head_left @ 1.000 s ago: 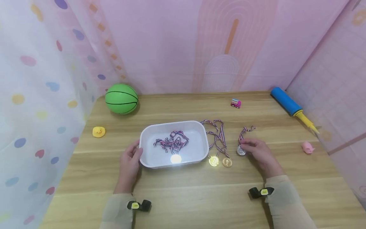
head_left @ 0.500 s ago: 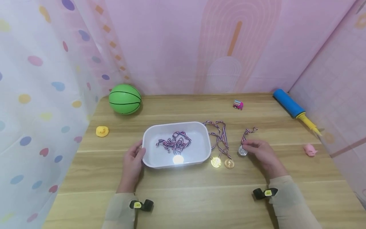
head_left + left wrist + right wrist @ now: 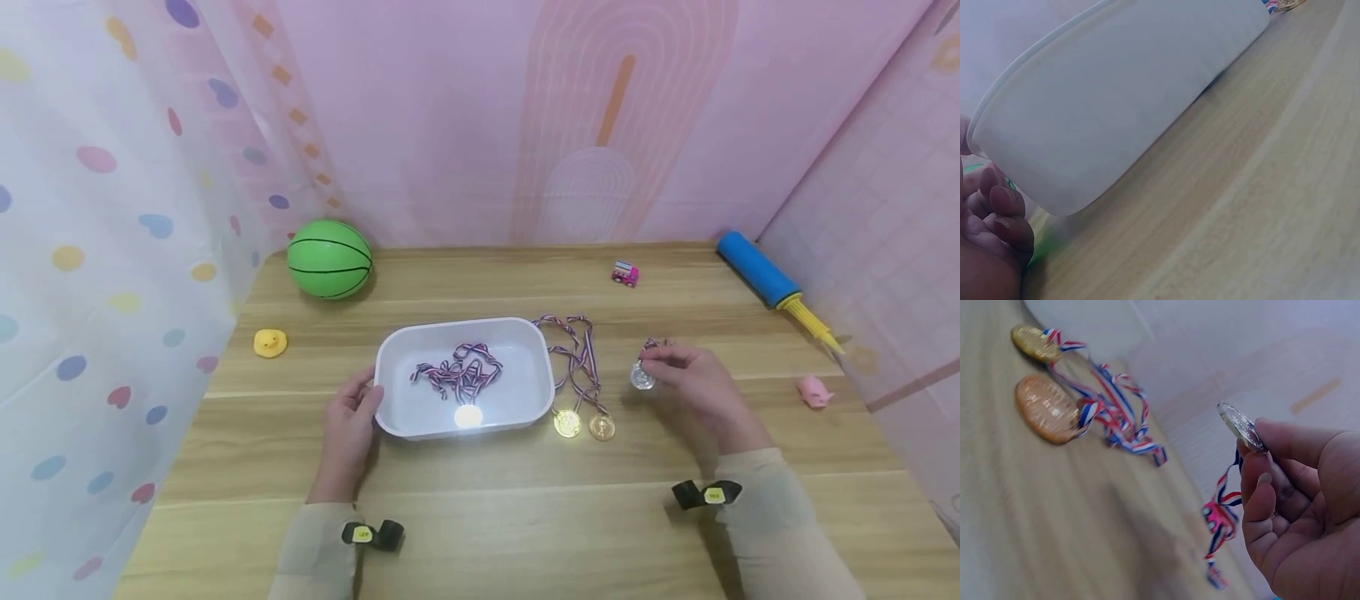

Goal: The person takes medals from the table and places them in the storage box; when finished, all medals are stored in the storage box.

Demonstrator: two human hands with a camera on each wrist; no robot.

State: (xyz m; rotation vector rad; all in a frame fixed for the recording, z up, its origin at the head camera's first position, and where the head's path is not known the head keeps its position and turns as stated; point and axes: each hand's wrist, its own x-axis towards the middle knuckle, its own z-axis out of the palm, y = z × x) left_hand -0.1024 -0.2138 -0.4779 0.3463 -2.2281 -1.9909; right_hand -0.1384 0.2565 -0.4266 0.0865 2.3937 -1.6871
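Observation:
A white tray [image 3: 390, 367] sits mid-table with a medal [image 3: 467, 415] and its striped ribbon inside. My left hand [image 3: 352, 417] holds the tray's left end [image 3: 1054, 156], thumb at the rim and fingers [image 3: 1004, 212] curled beside its wall. My right hand [image 3: 686, 375] pinches a silver medal [image 3: 642, 377] lifted off the table; in the right wrist view the silver medal [image 3: 1241, 427] is edge-on at my fingertips [image 3: 1260, 487], its ribbon [image 3: 1219, 531] hanging below. A gold medal [image 3: 567, 423] and a bronze medal [image 3: 602, 427] lie right of the tray, also seen as gold [image 3: 1032, 342] and bronze [image 3: 1047, 409].
On the wooden table [image 3: 525, 508] are a green ball [image 3: 330, 258] at back left, a yellow duck [image 3: 269, 342], a small pink toy car [image 3: 624, 272], a blue pump [image 3: 761, 268] at back right and a pink pig [image 3: 813, 391]. Pink walls enclose the table.
My right hand has raised the silver medal off the table and drawn it slightly back, bunching its ribbon. My left hand stays on the tray.

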